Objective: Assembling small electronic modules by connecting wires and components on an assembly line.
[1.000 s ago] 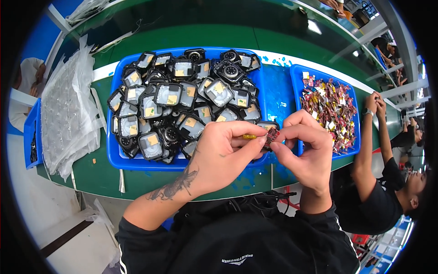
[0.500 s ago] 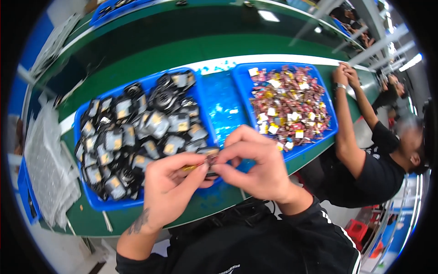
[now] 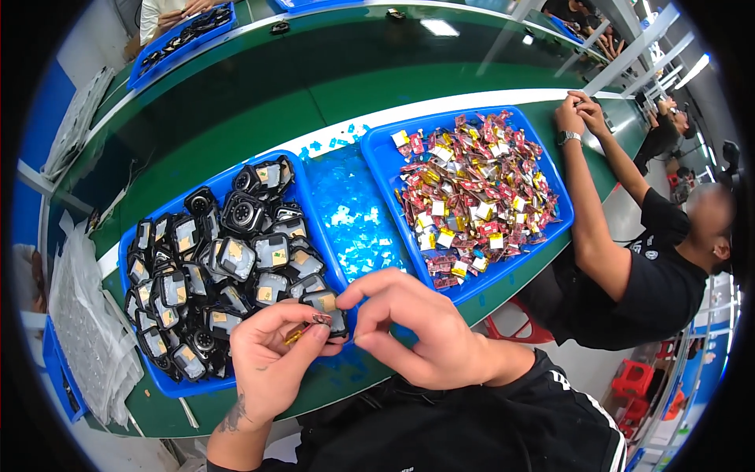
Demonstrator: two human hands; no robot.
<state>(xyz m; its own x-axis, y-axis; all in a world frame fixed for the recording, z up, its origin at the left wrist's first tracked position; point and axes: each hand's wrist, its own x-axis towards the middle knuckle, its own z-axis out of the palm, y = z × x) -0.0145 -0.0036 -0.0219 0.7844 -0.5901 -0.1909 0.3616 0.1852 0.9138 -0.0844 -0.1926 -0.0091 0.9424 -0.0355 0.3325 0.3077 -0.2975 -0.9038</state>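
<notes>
My left hand (image 3: 275, 354) is closed, pinching a small red circuit board (image 3: 321, 319) with a yellow-taped piece (image 3: 294, 336) between thumb and index finger. A black watch case (image 3: 329, 304) with a tan patch sits just behind the board, against the left fingers; how it is supported is partly hidden. To its right is my right hand (image 3: 425, 330), thumb and index finger apart with nothing seen between them. The index fingertip is close to the case's edge; whether it touches I cannot tell. Similar watch cases fill the left blue tray (image 3: 303, 197).
Small red boards with white and yellow parts heap in the right blue tray (image 3: 377, 169). Blue film bits (image 3: 350, 212) lie between the trays on the green table (image 3: 330, 102). Plastic sheets (image 3: 94, 315) hang at the left. A co-worker (image 3: 653, 275) sits at the right.
My right hand has drawn back from the left, and its thumb and index finger have parted. The left hand keeps hold of the board. The view has shifted a little.
</notes>
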